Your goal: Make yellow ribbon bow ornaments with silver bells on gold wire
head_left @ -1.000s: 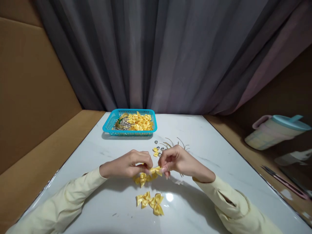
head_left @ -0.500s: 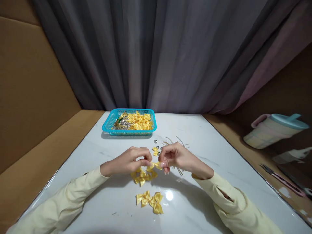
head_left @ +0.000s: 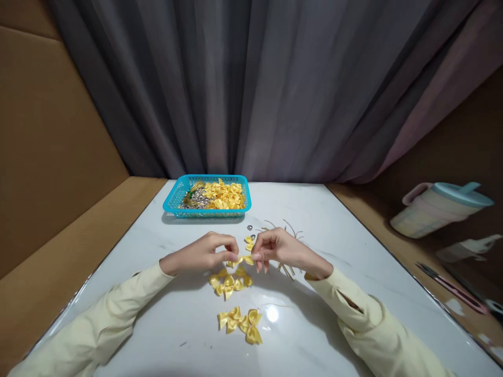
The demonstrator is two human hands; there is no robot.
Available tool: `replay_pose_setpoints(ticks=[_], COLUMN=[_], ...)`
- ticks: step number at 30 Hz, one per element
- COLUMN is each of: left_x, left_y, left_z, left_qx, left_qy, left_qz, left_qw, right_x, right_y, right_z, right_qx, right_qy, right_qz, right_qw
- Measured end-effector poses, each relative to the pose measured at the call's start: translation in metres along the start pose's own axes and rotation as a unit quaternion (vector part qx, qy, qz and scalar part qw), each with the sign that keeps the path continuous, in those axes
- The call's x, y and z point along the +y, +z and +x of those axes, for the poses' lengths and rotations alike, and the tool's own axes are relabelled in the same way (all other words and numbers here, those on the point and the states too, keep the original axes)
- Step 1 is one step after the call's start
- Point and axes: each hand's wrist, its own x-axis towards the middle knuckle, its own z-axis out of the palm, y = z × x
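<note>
The tabletop [head_left: 293,201] lies open right of the obstructing basket [head_left: 206,213].

Sleeved forearms [head_left: 123,301] slant inward from the lower corners. The left hand [head_left: 204,253] and right hand [head_left: 282,249] face each other, just apart, backs upward, each with thumb and curled fingers [head_left: 230,242] pinched together.

Shiny satin bows [head_left: 228,286], smooth plastic basket [head_left: 208,213], glossy tabletop [head_left: 173,319].

Held bow [head_left: 245,259] partly hidden by hands [head_left: 200,253], sleeves [head_left: 106,309] cut off
</note>
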Motion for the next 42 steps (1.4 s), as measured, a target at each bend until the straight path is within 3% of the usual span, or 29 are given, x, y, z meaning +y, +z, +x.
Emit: replay_pose_setpoints(ticks=[6,13,17,23,29,37,42], left_x=[-0.031,-0.049,-0.04,-0.01,0.004,0.013,0.01], left_y=[0.001,-0.006,-0.007,0.01,0.014,0.011,0.013], left_z=[0.011,0.006,0.005,0.006,0.004,0.0,0.0], left_qx=[-0.004,0.079,0.118,0.106,0.116,0.07,0.057], left_qy=[-0.106,-0.159,-0.131,-0.011,-0.039,-0.03,-0.019], left_qz=[0.015,0.091,0.133,0.124,0.028,-0.014,0.008], left_qw=[0.994,0.98,0.975,0.987,0.992,0.997,0.998], right_x=[0.028,0.047,0.041,0.014,0.002,-0.02,-0.021], right_y=[-0.005,0.016,0.014,0.005,0.0,-0.002,-0.001], right_z=[0.014,0.015,0.016,0.009,0.002,-0.012,-0.013], right_qx=[0.107,0.108,0.117,0.134,0.087,0.055,0.046], right_qy=[-0.048,-0.098,-0.105,-0.073,-0.058,-0.139,-0.155], right_qz=[-0.204,-0.321,-0.295,-0.172,-0.103,-0.197,-0.274], right_qw=[0.972,0.936,0.942,0.973,0.989,0.969,0.948])
